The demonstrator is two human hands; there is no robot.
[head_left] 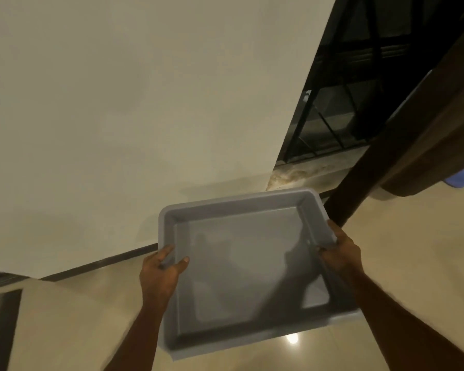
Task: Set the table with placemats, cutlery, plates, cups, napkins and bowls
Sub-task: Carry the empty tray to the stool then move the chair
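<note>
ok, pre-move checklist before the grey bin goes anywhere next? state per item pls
1. Left hand grips the grey bin at its left rim, thumb inside: ok.
2. Right hand grips the right rim: ok.
3. Bin held clear of the floor, in the air: ok.
4. Bin contents: nothing visible inside, only shadows on the bottom: ok if it is meant to be empty, otherwise not ok.
5. Clearance on the right: dark wooden post stands close behind the bin's far right corner: cannot tell if they touch.
6. Table and place settings in view: none seen: cannot tell.
</note>
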